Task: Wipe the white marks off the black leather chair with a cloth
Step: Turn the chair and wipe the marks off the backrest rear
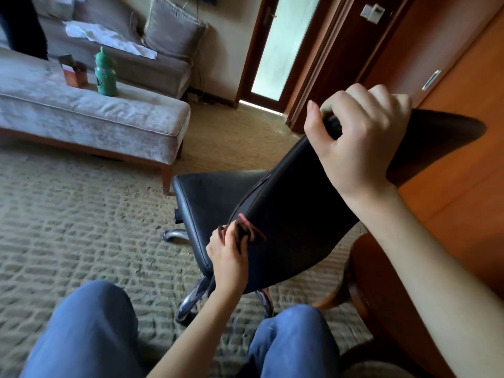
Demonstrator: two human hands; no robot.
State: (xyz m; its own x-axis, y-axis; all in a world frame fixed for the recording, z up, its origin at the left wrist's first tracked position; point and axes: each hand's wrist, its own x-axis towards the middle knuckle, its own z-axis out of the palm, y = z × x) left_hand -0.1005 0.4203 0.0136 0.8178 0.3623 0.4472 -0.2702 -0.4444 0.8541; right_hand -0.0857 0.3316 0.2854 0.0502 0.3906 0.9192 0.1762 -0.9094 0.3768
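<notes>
The left grip [227, 257] is closed on a dark cloth [246, 230] with a reddish edge. Its fingers curl over the cloth and press it against the rear face of the chair [300, 208], low down near the backrest's left edge. The cloth lies at about 1 o'clock from that palm.

The backrest's long axis runs from 7 o'clock, by the cloth, up to 1 o'clock. There the right grip [357, 140] is wrapped around the top edge, steadying the chair. The bare leather therefore stretches away from the cloth toward 1 and 2 o'clock, and the left grip is the nearer one to work it. A stroke would probably best follow that axis toward the right grip.

I cannot make out any white marks; the leather is dark and slightly blurred, so they may sit under the cloth.

The seat [210, 195] is at 11 o'clock from the cloth, with the chrome base [191, 298] below. Patterned carpet [81, 214] lies around it. At 10 o'clock, well apart, a green bottle [105, 72] stands on a grey couch [109, 113].
</notes>
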